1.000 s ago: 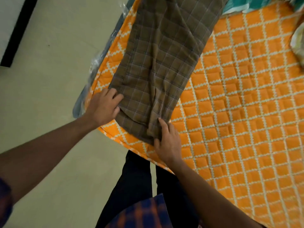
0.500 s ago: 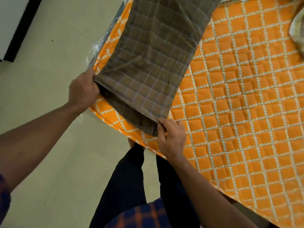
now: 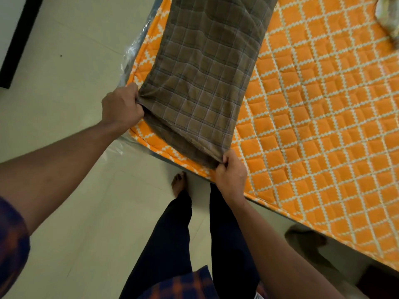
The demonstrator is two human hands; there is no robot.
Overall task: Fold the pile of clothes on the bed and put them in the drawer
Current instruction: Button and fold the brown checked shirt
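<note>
Cream floor (image 3: 64,147): pale tiles fill the left of my head view; a black strip (image 3: 15,39) runs up the far-left edge.
Sleeve (image 3: 10,238): blue-and-orange check, at the lower-left corner.
Left hand (image 3: 121,108): I see its fingers clenched round the near-left corner of the brown checked garment (image 3: 205,83), right at the edge of the orange quilt (image 3: 323,126).
Plastic film (image 3: 131,50): clear wrap showing along the quilt's left edge, just beyond the left hand.
Garment position: it lies lengthwise on the quilt, from the top of the view down to the quilt's near-left corner; at the near end I can see a lower layer under the top layer, between the two hands.
Bare foot (image 3: 179,183): on the floor just beside the quilt's edge, with dark trousers (image 3: 168,244) below it in the view.
Right hand (image 3: 231,175): fingers curled, grasping the garment's near-right corner.
Quilt pattern: white zigzag lattice on orange, filling the right of the view.
Pale cloth (image 3: 388,24): crumpled on the quilt at the top-right corner, well apart from the garment; I cannot tell what it is.
</note>
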